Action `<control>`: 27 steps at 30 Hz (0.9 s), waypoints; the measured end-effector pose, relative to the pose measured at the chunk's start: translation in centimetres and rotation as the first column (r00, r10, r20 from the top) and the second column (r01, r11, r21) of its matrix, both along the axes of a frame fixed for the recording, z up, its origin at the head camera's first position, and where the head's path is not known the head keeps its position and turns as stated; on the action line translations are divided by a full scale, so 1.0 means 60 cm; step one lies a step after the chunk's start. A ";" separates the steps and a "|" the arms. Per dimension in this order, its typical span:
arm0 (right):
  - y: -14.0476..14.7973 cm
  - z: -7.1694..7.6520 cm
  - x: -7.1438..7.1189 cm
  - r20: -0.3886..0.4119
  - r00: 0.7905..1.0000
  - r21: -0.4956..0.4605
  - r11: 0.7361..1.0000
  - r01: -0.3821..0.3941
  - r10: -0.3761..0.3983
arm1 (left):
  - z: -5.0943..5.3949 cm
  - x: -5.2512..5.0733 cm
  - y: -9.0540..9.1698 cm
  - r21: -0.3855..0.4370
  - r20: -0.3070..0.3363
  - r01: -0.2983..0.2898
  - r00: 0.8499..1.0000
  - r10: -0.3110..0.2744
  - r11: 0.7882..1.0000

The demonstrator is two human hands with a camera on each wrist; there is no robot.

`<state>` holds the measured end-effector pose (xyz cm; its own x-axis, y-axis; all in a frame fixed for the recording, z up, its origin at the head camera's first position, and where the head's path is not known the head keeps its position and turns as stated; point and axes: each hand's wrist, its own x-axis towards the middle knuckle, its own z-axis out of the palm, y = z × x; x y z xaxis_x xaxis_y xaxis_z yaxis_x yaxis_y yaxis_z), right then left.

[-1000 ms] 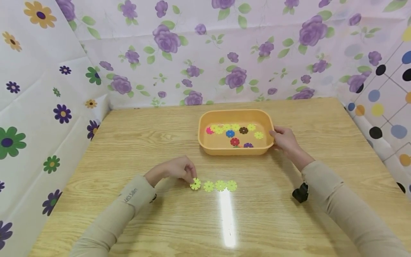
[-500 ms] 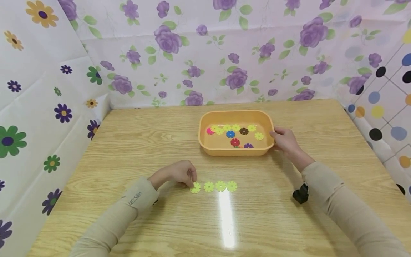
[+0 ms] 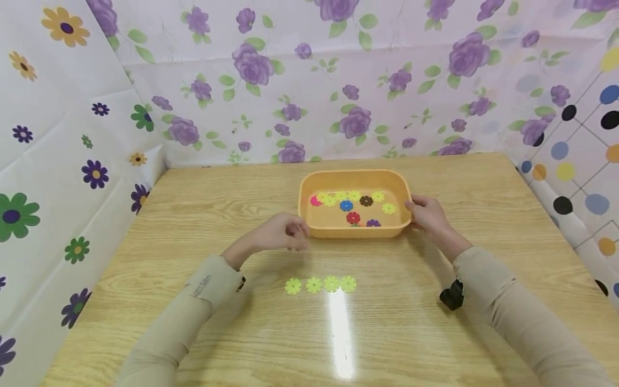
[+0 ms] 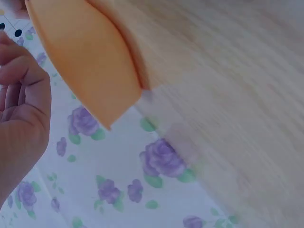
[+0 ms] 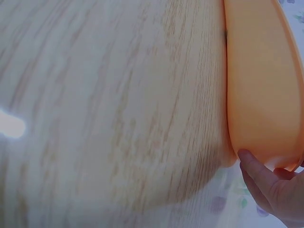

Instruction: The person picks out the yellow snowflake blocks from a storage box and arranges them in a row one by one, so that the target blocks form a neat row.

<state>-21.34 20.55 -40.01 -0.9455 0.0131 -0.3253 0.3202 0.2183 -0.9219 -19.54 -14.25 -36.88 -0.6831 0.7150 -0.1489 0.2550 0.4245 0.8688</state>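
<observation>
With the right hand [image 3: 430, 216] I grasp the tray [image 3: 355, 232] at its right end; the left hand [image 3: 278, 232], fingers loose and unloaded, is near its front-left corner. Four yellow discs [image 3: 331, 284] line the tabletop [image 3: 242, 333] in front of the tray.

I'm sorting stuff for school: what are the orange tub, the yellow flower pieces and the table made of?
The orange tub looks like smooth plastic: one even colour, rounded corners. The yellow flower pieces are probably plastic too: flat, bright, evenly notched; shine unclear. The table looks glossy, with a bright streak of glare; its grain suggests wood, though it could be a printed covering.
</observation>
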 end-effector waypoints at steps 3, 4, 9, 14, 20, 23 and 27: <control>-0.001 0.001 0.001 0.002 1.000 0.003 1.000 -0.002 0.002 | 0.009 -0.008 0.022 0.029 -0.051 -0.030 0.998 0.032 0.999; -0.002 0.001 0.001 0.004 1.000 0.004 1.000 0.001 -0.001 | 0.011 -0.011 0.030 0.032 -0.069 -0.045 0.997 0.047 0.998; -0.003 0.002 0.001 0.006 1.000 0.019 1.000 0.007 -0.007 | 0.013 -0.026 0.080 0.082 -0.151 -0.105 0.982 0.117 0.991; -0.003 0.000 0.000 0.005 1.000 0.016 1.000 0.003 -0.003 | 0.012 -0.036 0.138 0.175 -0.138 -0.126 0.979 0.151 0.977; 0.000 -0.004 0.000 0.006 1.000 0.002 1.000 0.006 -0.006 | 0.010 -0.046 0.195 0.222 -0.083 -0.166 0.979 0.188 0.961; 0.001 -0.004 0.000 -0.001 1.000 0.005 1.000 -0.003 0.003 | 0.006 -0.052 0.217 0.208 -0.078 -0.210 0.970 0.230 0.955; 0.003 -0.001 0.001 -0.006 1.000 0.011 1.000 -0.013 0.014 | -0.005 -0.063 0.248 0.177 -0.074 -0.267 0.956 0.283 0.947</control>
